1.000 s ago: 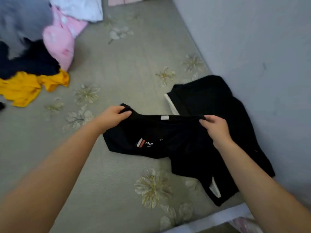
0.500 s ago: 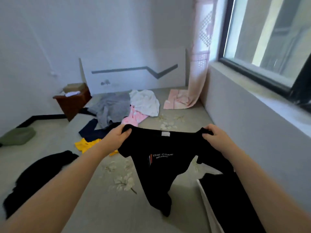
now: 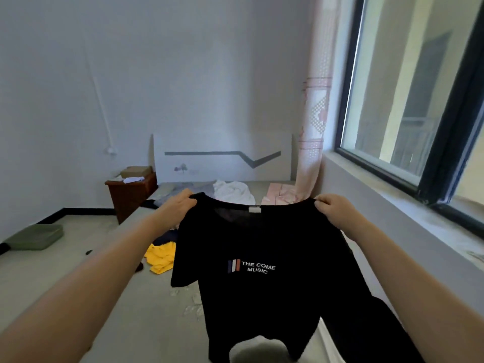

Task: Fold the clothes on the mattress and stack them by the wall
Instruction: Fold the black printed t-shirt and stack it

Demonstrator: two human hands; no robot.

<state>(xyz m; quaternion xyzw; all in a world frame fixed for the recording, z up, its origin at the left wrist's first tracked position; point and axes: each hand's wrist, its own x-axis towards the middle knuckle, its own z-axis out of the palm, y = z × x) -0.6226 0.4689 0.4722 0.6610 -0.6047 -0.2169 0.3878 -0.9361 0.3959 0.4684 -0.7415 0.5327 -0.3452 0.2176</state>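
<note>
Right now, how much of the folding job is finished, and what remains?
Done: one black garment seems to lie by the wall, low on the right. In hand: the left hand and right hand hold the black T-shirt up by its shoulders, unfolded. Left: the yellow garment, white garment and others on the mattress.

Grey floral mattress [image 3: 146, 318] w/ yellow garment [image 3: 161, 259], white garment [image 3: 233, 191], pink cloth [image 3: 279, 192] on it.

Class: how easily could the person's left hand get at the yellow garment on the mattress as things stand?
Probably not at once. The left hand grips the black T-shirt by a shoulder, so it must let go first; the yellow garment lies uncovered below it.
</note>
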